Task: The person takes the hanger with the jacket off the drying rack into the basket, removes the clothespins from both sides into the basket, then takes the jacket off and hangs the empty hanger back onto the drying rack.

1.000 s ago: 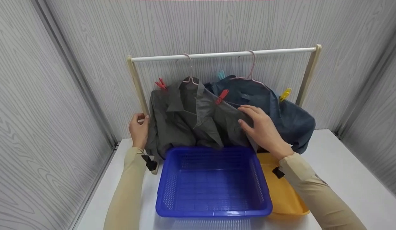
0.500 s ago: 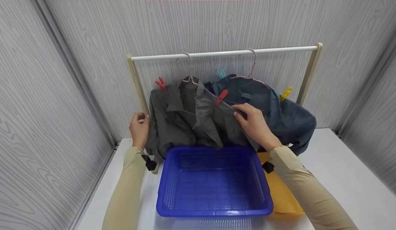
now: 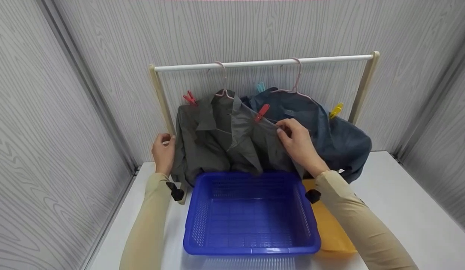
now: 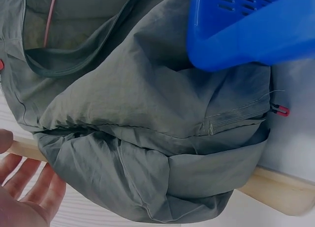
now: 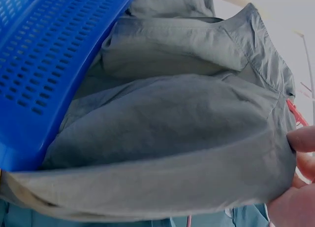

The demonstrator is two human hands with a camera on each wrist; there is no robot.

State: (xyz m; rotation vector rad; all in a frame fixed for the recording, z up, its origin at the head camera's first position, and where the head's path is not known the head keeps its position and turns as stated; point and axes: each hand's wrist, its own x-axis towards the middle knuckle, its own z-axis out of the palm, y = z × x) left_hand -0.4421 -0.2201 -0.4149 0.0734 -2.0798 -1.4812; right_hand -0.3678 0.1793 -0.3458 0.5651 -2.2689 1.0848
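A dark grey shirt (image 3: 213, 146) hangs from a pink hanger (image 3: 224, 92) on the left of the rack, with red clothespins at both shoulders. My right hand (image 3: 298, 142) pinches its shoulder edge at the right, just beyond the red clothespin (image 3: 261, 113). In the right wrist view, the thumb and fingers of the right hand (image 5: 300, 182) meet at the edge of the cloth. My left hand (image 3: 164, 152) holds the rack's left wooden post (image 3: 164, 105), beside the shirt's sleeve. The left wrist view shows the post between the thumb and curled fingers (image 4: 37, 187).
A dark blue shirt (image 3: 345, 138) hangs behind at the right, with a yellow clothespin (image 3: 336, 110) and a light blue clothespin (image 3: 260, 87). A blue basket (image 3: 251, 250) stands in front of the grey shirt, partly covering a yellow tray (image 3: 332, 232). The white bar (image 3: 255, 64) spans above.
My right hand has moved left and slightly up along the grey shirt's shoulder, its fingers closing on the edge. The left hand has stayed at the post.
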